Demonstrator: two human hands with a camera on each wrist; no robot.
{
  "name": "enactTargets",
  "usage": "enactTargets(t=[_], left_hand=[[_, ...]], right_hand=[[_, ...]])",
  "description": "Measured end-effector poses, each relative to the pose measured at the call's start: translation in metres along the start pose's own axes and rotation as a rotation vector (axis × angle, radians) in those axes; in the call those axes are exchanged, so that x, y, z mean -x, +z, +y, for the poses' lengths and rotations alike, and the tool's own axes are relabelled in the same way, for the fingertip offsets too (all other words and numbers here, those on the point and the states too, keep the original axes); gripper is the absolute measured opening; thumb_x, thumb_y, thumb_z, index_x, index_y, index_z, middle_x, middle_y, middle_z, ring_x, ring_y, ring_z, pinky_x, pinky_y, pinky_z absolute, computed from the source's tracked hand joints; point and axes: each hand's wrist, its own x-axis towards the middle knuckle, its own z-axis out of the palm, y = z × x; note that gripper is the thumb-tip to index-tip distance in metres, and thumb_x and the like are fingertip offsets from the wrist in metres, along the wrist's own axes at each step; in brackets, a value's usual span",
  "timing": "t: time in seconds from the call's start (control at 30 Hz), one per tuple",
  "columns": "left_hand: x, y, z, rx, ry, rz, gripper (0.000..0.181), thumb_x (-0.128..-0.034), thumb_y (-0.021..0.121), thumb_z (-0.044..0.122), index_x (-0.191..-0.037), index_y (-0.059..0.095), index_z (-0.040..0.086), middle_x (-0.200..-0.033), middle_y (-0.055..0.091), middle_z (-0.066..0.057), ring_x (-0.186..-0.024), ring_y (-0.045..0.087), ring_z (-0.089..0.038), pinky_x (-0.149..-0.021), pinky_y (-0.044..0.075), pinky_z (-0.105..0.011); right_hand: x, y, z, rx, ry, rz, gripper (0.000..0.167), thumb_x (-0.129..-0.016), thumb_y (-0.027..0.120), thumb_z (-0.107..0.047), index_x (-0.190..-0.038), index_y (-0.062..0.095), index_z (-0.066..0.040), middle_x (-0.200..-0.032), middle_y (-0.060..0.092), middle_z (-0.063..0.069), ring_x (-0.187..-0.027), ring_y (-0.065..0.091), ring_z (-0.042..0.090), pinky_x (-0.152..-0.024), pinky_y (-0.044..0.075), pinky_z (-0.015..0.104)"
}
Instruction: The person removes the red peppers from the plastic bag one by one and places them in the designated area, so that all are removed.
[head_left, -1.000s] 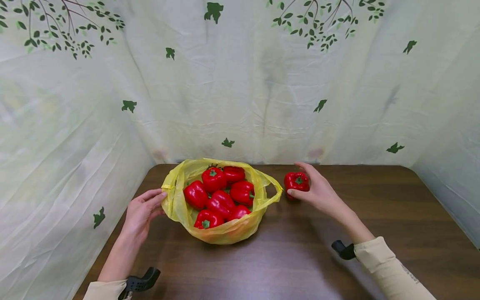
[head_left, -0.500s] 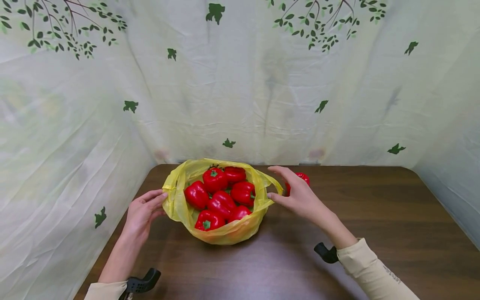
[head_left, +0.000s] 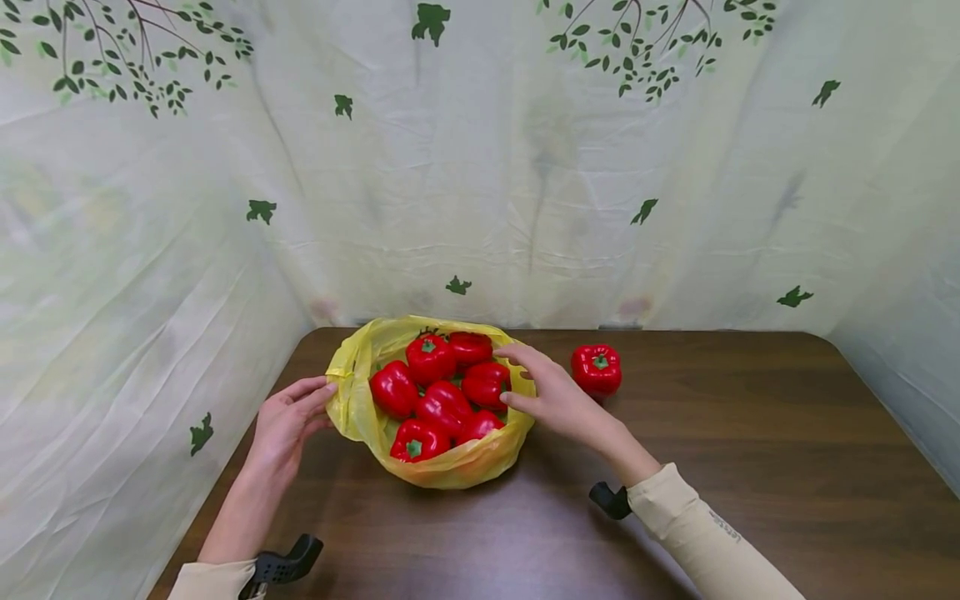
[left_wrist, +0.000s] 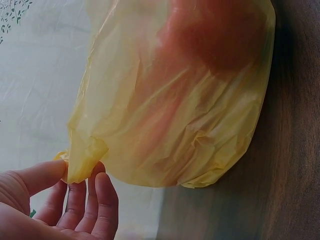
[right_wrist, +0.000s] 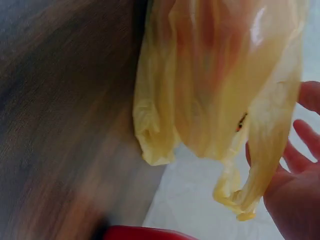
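Observation:
A yellow plastic bag point(head_left: 457, 475) stands with its mouth spread, holding several red bell peppers point(head_left: 442, 407). My left hand point(head_left: 281, 433) pinches the bag's left edge between thumb and fingers; in the left wrist view the left hand point(left_wrist: 65, 200) grips a bunched yellow corner point(left_wrist: 87, 157). At the bag's right rim my right hand point(head_left: 558, 400) is spread, its fingertips over the opening beside the rightmost pepper point(head_left: 485, 385), with nothing held. The right wrist view has the right hand point(right_wrist: 300, 185) partly behind the bag's handle point(right_wrist: 267, 155).
One red pepper point(head_left: 596, 371) stands on the brown wooden table point(head_left: 750, 433), right of the bag and behind my right wrist. A pale curtain point(head_left: 570, 250) with leaf prints hangs along the table's back and sides.
My right hand has left the single pepper, which stays on the table, and has moved left to the bag's mouth. My left hand keeps its pinch on the bag's edge.

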Motion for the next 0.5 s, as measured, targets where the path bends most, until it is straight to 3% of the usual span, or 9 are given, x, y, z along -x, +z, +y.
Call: enactTargets(t=[0.23,0.5], left_hand=[[-0.001,0.0,-0.001,-0.006,-0.003,0.003,0.011,-0.0901,0.074,0.022,-0.098,0.071,0.015,-0.092,0.069,0.003,-0.076,0.068,-0.014,-0.07,0.057,-0.027],[-0.003,0.0,-0.001,0.009,-0.014,0.009,0.01,-0.0906,0.073,0.021,-0.098,0.071,0.015,-0.09,0.069,0.003,-0.075,0.068,-0.013,-0.07,0.057,-0.026]], right_hand=[[-0.009,0.005,0.012,0.034,0.021,-0.065,0.058,-0.088,0.074,-0.011,-0.14,0.048,-0.008,-0.141,0.049,0.005,-0.13,0.045,0.029,-0.102,0.043,0.046],[-0.02,0.014,0.026,0.114,0.059,-0.106,0.061,-0.086,0.077,-0.016,-0.141,0.05,-0.011,-0.141,0.05,0.002,-0.132,0.042,0.022,-0.108,0.037,0.044]])
